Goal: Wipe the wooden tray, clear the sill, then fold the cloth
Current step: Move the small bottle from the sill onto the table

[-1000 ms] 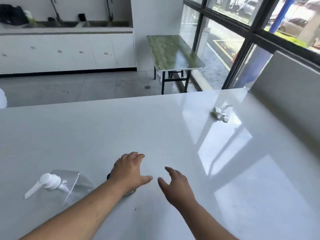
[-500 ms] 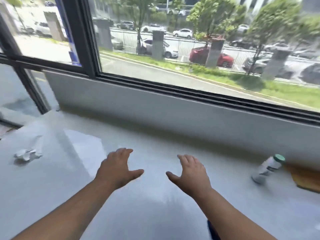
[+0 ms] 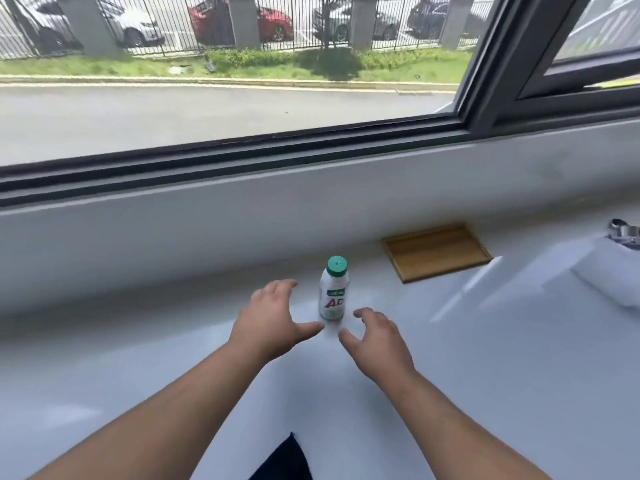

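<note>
**Both hands spread beside the bottle on the white sill; tray beyond it**

Landmark: small white drink bottle, green cap, upright on the white sill surface.

Hidden / unclear:
- At the right frame edge, well right of the bottle, a metal object is cut off; cannot identify it. Below it lies a white rolled or folded item, also partly cut off; cannot tell whether it is cloth or paper.
- A dark shape at the bottom edge, between the 2 forearms, is cut off; identity unclear.
- The bottle's base is blurred where it meets the surface.

Writing: bottle label shows a red "A" followed by a "D"; a small green band above it is too small to read.

Hands:
- Left hand: just left of the bottle, fingers spread apart, palm down, holding nothing. Thumb tip near the bottle's base; contact cannot be told.
- Right hand: just right of and nearer than the bottle, fingers curled and apart, holding nothing, not touching the bottle.

Task item: wooden tray lies flat behind and right of the bottle, against the low wall under the window frame. Nothing on it.
</note>
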